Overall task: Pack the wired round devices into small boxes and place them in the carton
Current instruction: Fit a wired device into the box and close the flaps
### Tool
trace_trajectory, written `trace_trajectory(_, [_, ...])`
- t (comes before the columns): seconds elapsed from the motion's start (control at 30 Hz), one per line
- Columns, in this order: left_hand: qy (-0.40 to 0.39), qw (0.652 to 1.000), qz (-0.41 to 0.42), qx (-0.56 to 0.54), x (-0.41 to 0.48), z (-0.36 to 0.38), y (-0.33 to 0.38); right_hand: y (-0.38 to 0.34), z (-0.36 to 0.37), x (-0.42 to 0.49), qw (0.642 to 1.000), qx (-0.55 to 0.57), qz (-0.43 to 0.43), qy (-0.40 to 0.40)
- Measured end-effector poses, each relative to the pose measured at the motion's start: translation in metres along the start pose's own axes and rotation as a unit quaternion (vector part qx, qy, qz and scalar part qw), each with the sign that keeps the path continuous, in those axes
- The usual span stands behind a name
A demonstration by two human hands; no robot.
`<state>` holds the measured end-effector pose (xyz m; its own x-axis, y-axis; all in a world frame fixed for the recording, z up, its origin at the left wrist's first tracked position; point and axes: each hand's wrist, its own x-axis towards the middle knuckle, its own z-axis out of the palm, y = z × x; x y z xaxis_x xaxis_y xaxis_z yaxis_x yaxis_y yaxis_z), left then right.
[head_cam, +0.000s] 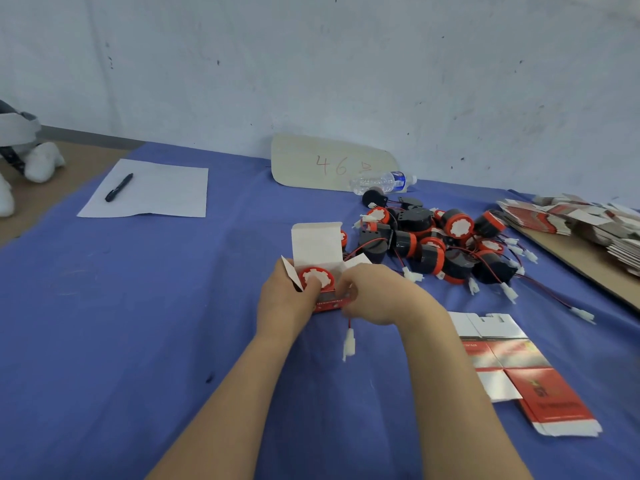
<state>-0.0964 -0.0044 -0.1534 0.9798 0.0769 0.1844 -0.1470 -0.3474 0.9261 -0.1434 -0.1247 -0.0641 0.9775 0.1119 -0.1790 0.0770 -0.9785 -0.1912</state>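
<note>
While a blue cloth (138, 323) covers the worktable, a heap of black-and-red round devices (440, 244) with trailing wires lies at centre right, beside stacked flat box blanks (571, 223) and two flattened cartons (519, 368) nearer the person. A sheet of paper (152, 192) carrying a pen (118, 188) sits far left. The left hand (287, 303) wraps curled fingers round an open small box (317, 244), thumb pressing the round device (327, 276) seated inside; the right hand (377, 296) curls its fingers on the box's right side, a white connector (349, 344) dangling below.
</note>
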Motion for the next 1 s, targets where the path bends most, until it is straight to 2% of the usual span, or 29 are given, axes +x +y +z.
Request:
trace_trajectory(0.2, [0.0,1.0,-0.006,0.002,0.0,0.0,0.0,0.008,0.013,0.005,0.997,-0.063,0.029,-0.025])
trace_trajectory(0.37, [0.005,1.0,0.0,0.016,-0.001,0.003,-0.001,0.018,0.016,0.007,0.995,-0.025,0.073,0.063])
trace_trajectory(0.53, [-0.009,1.0,0.003,0.027,-0.002,0.005,-0.001,0.019,0.019,0.006,0.977,0.035,0.125,0.167])
trace_trajectory(0.6, [-0.013,1.0,-0.003,0.027,-0.002,0.005,-0.001,0.018,0.019,0.006,0.977,0.039,0.126,0.165])
trace_trajectory(0.7, [-0.022,0.999,0.003,0.029,-0.004,0.005,0.001,0.007,0.017,0.007,0.981,0.06,0.083,0.163])
trace_trajectory(0.87, [-0.036,0.999,-0.016,0.03,-0.007,0.005,0.005,0.003,0.008,0.003,0.974,0.178,0.046,0.132])
trace_trajectory(1.0, [-0.027,0.999,-0.025,0.018,-0.004,0.005,0.006,0.009,0.005,-0.004,0.988,0.126,0.018,0.089])
